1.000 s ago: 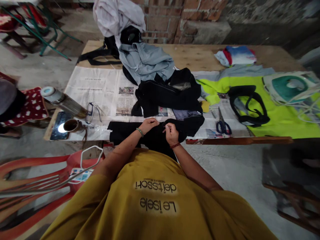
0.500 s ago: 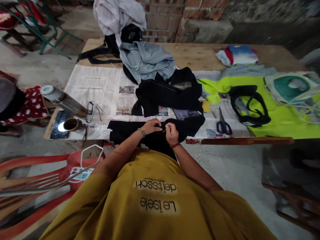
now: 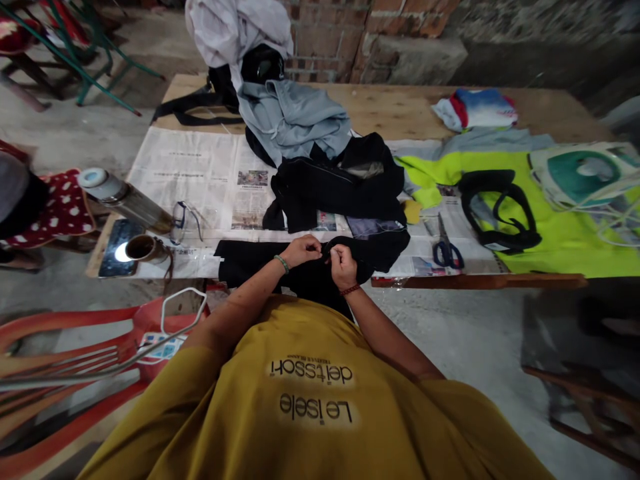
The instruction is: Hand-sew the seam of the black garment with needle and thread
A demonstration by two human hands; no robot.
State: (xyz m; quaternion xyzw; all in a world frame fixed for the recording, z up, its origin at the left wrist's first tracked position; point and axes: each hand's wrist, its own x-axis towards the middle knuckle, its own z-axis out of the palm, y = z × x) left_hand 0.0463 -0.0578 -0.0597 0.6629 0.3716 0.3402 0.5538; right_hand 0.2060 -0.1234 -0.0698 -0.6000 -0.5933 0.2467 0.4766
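Observation:
A black garment (image 3: 250,257) lies along the table's front edge and hangs partly over it. Both hands are at its middle, close together. My left hand (image 3: 304,252), below a green bracelet, has its fingertips pinched on the dark cloth. Just right of it, my right hand (image 3: 343,265), with a red bracelet at the wrist, is closed with thumb and forefinger on the same cloth. Anything small between the fingertips is too tiny to make out. Scissors (image 3: 447,252) with dark blue handles lie on newspaper to the right. More black clothing (image 3: 340,190) is heaped just beyond the hands.
At left are a bottle (image 3: 125,200), glasses (image 3: 186,222), a cup (image 3: 146,250) and a phone (image 3: 117,252). A grey garment (image 3: 295,120) is piled behind. On the right, an iron (image 3: 580,175) and a black strap (image 3: 500,210) rest on yellow-green cloth (image 3: 565,247). A red chair (image 3: 125,320) stands at lower left.
Both hands stay in nearly the same place on the black garment. The view has shifted very slightly; nothing has visibly been taken up or let go.

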